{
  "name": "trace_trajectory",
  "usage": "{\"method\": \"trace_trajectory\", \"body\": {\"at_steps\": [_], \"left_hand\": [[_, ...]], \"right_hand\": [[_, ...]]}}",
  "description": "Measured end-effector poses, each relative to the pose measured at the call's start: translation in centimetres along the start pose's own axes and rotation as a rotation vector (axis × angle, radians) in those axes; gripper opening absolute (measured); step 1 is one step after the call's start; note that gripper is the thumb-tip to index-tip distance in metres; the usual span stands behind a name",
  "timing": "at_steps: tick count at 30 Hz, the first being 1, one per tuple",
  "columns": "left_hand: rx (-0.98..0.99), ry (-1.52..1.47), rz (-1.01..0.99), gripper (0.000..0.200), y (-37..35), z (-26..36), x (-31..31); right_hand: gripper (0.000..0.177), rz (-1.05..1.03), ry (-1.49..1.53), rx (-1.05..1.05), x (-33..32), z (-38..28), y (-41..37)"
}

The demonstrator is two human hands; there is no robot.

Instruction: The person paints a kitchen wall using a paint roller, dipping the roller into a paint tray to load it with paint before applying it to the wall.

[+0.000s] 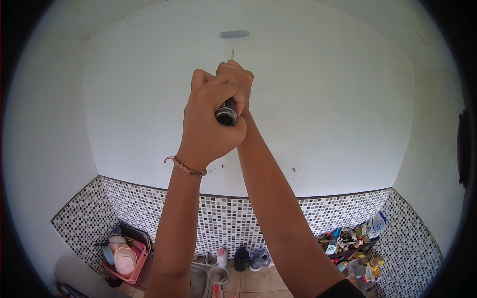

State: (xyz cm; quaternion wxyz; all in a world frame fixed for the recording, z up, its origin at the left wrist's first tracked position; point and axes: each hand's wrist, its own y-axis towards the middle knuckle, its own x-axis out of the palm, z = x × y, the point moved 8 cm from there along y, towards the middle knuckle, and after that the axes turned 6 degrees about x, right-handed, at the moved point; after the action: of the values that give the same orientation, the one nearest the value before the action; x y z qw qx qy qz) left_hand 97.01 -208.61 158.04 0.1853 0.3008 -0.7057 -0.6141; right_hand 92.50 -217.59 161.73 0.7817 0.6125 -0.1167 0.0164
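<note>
Both my hands grip the handle of a paint roller, held up toward the white wall. My left hand point(208, 116), with a braided bracelet point(186, 167) at its wrist, wraps round the dark lower end of the handle point(226, 115), which points back at me. Just beyond it, my right hand point(237, 79) is closed round the same handle farther up, partly hidden behind the left. Past the knuckles a thin metal rod shows, and the grey roller head point(234, 34) lies level against the upper wall point(323, 109), or very near it.
Mosaic tile point(343, 203) lines the lower wall. Below are a pink basket point(139, 263) of dishes, a sink point(198, 280), a white bottle point(222, 257), a black container point(241, 259) and a blender jug point(257, 260). Cluttered shelves point(355, 247) stand at right. A dark object point(464, 149) hangs on the right wall.
</note>
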Motion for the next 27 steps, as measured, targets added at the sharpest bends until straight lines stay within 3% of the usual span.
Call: {"method": "trace_trajectory", "body": {"at_steps": [6, 12, 27], "left_hand": [[-0.01, -0.002, -0.02, 0.017, 1.2, -1.2, -0.3], [0.045, 0.019, -0.03, 0.017, 3.0, -2.5, 0.2], [0.094, 0.039, -0.033, 0.015, 7.4, -6.6, 1.3]], "right_hand": [[0.036, 0.027, 0.045, -0.011, 1.1, 0.9, 1.2], [0.036, 0.079, -0.024, -0.167, 1.6, 1.3, 3.0], [0.023, 0.05, -0.075, -0.163, 4.2, 6.1, 7.1]]}}
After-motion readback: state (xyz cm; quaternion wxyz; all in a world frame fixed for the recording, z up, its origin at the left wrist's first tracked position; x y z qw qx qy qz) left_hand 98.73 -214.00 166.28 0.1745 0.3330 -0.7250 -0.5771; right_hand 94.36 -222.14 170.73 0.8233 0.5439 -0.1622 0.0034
